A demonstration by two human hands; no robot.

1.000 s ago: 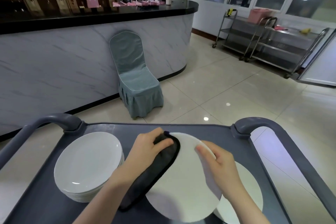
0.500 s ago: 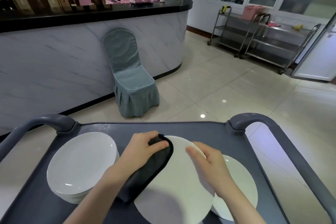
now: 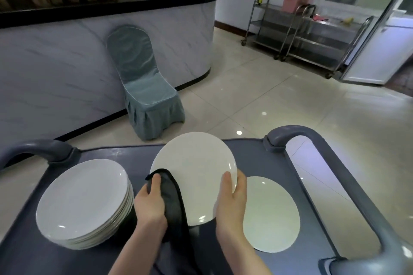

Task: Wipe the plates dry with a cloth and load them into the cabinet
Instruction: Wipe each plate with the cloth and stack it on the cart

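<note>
Plate point(image 3: 196, 167), white and round, is held up off the cart point(image 3: 134, 154) and tilted so that its face turns toward the person. The right hand point(image 3: 232, 203) grips its right rim: the thumb point(image 3: 226, 182) lies on the face and the other fingers curl round behind the edge. The left hand point(image 3: 150, 204) clutches a dark cloth point(image 3: 175, 203), its fingers point(image 3: 154, 183) curled over the cloth's top end and pressing it to the plate's lower-left rim. The cloth's long axis runs from those fingers down and back toward the wrist, and its tail hangs below the plate.

For the wipe, one relation matters: almost all the bare face lies above and to the right of the left fingers, between them and the right thumb. A round plate has no long axis to favour, so a sweep from the cloth up and across toward the thumb looks the likely way, with the right hand turning the rim to bring round fresh surface. The left hand does the work; the right only steadies.

Just left of the left fingers a stack point(image 3: 82, 198) of white plates sits on the cart. Just right of the right fingers, and lower, a lone plate point(image 3: 272, 219) lies flat. Which of these is already dried cannot be told. No cabinet can be made out with certainty, so loading seems some way off.
</note>
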